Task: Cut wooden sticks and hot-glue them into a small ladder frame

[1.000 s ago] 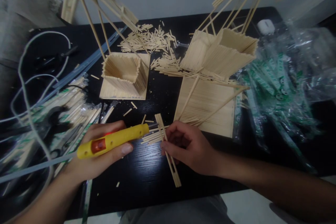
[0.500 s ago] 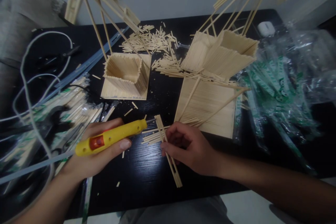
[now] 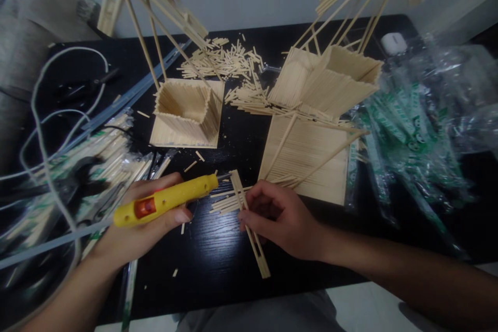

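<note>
My left hand (image 3: 155, 218) is wrapped round a yellow hot glue gun (image 3: 175, 198), with a translucent glue stick (image 3: 58, 246) trailing out of its back end. The gun's metal nozzle points right, close to the upper end of a narrow frame of wooden sticks (image 3: 263, 264); whether they touch I cannot tell. Between thumb and fingers, my right hand (image 3: 278, 220) pinches this frame near its middle, holding it slanted above the table. Several loose sticks (image 3: 225, 203) lie behind it. The right hand's far fingers are partly hidden.
A stick-walled box on a base (image 3: 182, 132) stands left of centre, a windmill-like stick structure (image 3: 330, 88) at right. Short stick pieces (image 3: 225, 59) are heaped behind. Plastic wrappers (image 3: 408, 124) cover the right side. White cable (image 3: 37, 114), pliers (image 3: 73, 179) and packed sticks crowd the left.
The glue gun and my left hand have shifted very slightly, with the nozzle staying by the frame's upper end. My right hand and the stick frame look unmoved.
</note>
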Demonstrator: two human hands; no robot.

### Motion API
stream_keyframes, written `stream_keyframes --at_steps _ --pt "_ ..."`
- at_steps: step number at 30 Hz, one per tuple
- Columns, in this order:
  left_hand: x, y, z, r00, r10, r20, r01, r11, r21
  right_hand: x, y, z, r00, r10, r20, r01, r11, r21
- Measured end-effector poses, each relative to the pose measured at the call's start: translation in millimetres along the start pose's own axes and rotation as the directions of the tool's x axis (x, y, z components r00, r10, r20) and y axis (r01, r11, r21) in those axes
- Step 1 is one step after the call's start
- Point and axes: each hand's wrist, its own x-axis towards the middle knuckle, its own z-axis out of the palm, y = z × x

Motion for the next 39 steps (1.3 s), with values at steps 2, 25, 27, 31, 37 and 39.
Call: stream_keyframes --at_steps 2,25,27,31,37,39 --pt "3 1 0 0.999 0.016 0.039 -0.013 0.998 -0.066 0 -1 0 1.000 0.016 -0.008 -0.015 1.000 0.027" --pt "-3 -4 8 0.994 -0.058 -0.089 0.079 0.961 0.265 1 -4 -2 0.993 0.118 0.023 -0.120 0.981 0.152" --pt "-3 -6 7 0.995 -0.042 -0.087 0.063 0.964 0.258 1 -6 -2 0.993 0.115 0.039 -0.120 0.981 0.153" --pt "-2 -4 6 0.999 0.017 -0.051 -0.003 0.963 0.270 1 -8 -3 0.995 0.083 0.053 -0.089 0.987 0.130" --pt "5 6 7 0.994 0.087 0.063 -0.098 0.977 0.191 2 -6 -3 0.996 0.068 0.054 -0.075 0.988 0.137" --pt "6 8 8 0.994 0.088 0.070 -0.099 0.979 0.178 2 -6 -3 0.997 0.064 0.049 -0.070 0.988 0.137"
